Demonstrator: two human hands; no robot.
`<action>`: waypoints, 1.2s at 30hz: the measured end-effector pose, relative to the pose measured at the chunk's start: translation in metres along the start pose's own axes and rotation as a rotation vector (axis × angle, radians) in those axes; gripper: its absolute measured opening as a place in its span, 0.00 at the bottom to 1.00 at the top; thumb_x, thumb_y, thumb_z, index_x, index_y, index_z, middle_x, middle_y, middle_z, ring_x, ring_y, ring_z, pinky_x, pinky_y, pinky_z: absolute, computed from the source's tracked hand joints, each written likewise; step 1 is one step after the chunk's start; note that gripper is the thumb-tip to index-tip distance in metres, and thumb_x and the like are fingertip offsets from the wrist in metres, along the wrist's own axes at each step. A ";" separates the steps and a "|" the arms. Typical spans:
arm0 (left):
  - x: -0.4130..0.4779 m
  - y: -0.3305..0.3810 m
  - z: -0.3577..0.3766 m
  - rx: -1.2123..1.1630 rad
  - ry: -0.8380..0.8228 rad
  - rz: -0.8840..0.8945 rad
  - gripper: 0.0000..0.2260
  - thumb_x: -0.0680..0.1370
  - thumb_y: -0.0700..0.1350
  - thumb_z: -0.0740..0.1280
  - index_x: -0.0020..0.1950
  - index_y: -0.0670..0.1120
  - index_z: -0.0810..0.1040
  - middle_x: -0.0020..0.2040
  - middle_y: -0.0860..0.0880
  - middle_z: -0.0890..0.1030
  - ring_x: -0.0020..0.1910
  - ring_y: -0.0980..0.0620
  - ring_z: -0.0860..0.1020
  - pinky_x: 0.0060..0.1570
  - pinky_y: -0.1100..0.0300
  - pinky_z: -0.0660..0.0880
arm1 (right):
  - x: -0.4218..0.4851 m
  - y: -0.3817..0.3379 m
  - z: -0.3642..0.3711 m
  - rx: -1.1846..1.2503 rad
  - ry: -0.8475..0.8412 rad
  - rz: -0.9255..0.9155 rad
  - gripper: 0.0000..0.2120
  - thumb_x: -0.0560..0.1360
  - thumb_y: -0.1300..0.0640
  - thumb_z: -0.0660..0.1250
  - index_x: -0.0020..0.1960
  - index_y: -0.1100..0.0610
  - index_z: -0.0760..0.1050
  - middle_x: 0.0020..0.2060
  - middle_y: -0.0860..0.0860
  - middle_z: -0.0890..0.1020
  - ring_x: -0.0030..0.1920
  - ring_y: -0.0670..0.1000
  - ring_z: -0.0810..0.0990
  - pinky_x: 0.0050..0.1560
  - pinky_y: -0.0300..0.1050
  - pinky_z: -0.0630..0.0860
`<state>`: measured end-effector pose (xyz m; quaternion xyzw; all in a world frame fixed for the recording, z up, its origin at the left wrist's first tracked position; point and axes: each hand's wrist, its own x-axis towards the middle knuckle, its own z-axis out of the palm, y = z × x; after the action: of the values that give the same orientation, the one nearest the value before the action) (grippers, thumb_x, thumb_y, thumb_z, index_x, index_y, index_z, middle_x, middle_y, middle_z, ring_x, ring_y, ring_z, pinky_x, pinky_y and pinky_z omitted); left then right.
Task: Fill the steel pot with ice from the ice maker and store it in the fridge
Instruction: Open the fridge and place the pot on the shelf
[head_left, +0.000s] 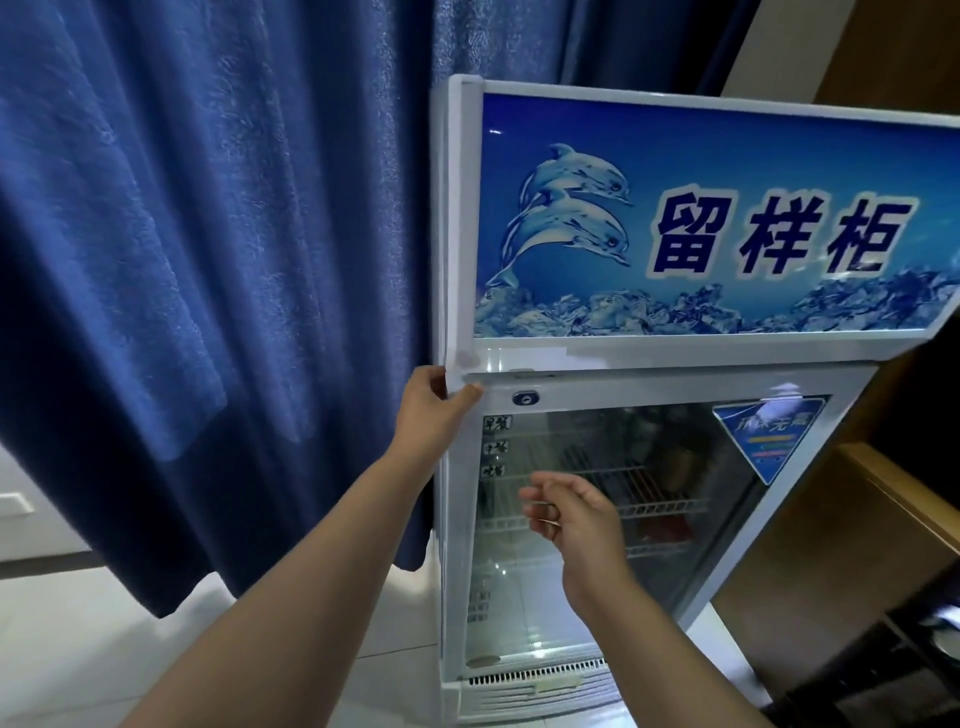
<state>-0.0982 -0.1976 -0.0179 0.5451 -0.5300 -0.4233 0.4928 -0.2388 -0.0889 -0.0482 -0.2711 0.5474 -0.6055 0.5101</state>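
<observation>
The left hand (434, 402) pinches the top-left corner of the fridge's glass door (623, 387), fingers curled round its edge, while the right hand (576, 512) hovers before the glass, fingers loosely curled and grasping nothing; the steel pot is not in view. The door probably hinges on the right, so a steady pull from that corner should serve. The blue curtain (208, 260) hangs just beside that edge and a wooden cabinet (883, 499) crowds the right, leaving room straight ahead.

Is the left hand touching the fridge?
Yes, the left hand grips the top left corner of the fridge at its glass door.
</observation>
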 end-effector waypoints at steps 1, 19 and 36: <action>0.000 -0.001 -0.001 -0.008 0.004 -0.002 0.17 0.73 0.51 0.71 0.57 0.47 0.72 0.54 0.46 0.79 0.54 0.47 0.78 0.57 0.49 0.76 | -0.001 -0.001 0.000 0.003 -0.002 -0.003 0.08 0.77 0.68 0.62 0.46 0.61 0.79 0.38 0.57 0.84 0.35 0.51 0.79 0.39 0.42 0.77; -0.055 0.003 -0.013 -0.038 -0.041 -0.036 0.11 0.72 0.45 0.72 0.44 0.45 0.70 0.38 0.50 0.73 0.34 0.53 0.70 0.36 0.61 0.69 | -0.064 0.013 0.006 0.010 0.121 -0.013 0.10 0.77 0.68 0.61 0.43 0.60 0.79 0.36 0.56 0.83 0.34 0.51 0.79 0.36 0.40 0.76; -0.192 0.012 -0.008 -0.029 -0.350 0.111 0.06 0.79 0.43 0.62 0.50 0.52 0.77 0.46 0.55 0.79 0.40 0.57 0.76 0.47 0.56 0.74 | -0.192 0.036 -0.026 0.058 0.348 -0.117 0.11 0.77 0.68 0.59 0.44 0.59 0.79 0.36 0.53 0.83 0.32 0.48 0.78 0.34 0.36 0.76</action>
<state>-0.1073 -0.0057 -0.0162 0.4255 -0.6308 -0.4916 0.4235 -0.1864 0.1009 -0.0448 -0.1785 0.5931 -0.6875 0.3792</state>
